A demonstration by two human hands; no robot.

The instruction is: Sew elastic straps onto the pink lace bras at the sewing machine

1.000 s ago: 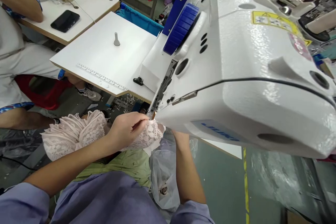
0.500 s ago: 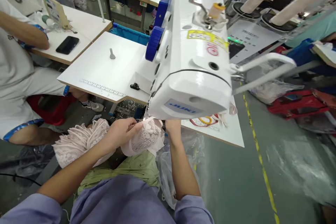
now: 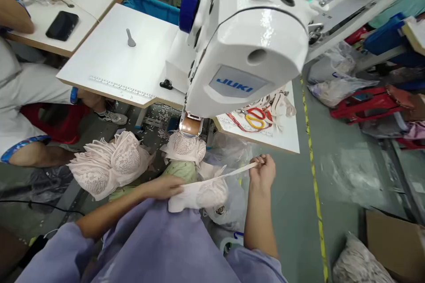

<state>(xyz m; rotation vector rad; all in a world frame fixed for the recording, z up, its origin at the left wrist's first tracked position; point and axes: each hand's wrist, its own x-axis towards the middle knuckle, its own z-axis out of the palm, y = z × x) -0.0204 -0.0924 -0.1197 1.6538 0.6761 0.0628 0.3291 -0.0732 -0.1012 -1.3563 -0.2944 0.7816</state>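
My left hand (image 3: 164,186) lies on a pale pink lace bra piece (image 3: 199,195) in my lap, fingers closed over its left end. My right hand (image 3: 264,170) pinches the end of that piece's strap (image 3: 237,171), stretched out to the right. Another lace cup (image 3: 184,147) sits under the head of the white Juki sewing machine (image 3: 247,44). A heap of pink lace bras (image 3: 109,166) rests to my left.
Red-handled scissors (image 3: 254,118) and trims lie on the white sewing table (image 3: 109,59) behind the machine. A co-worker sits at far left beside a table with a black phone (image 3: 62,25). Plastic bags, a red stool (image 3: 368,101) and a cardboard box (image 3: 396,243) stand at right.
Both hands have drawn back from the needle area toward my lap. They now hold a separate lace piece, its strap pulled out to the right. The view has dropped lower.
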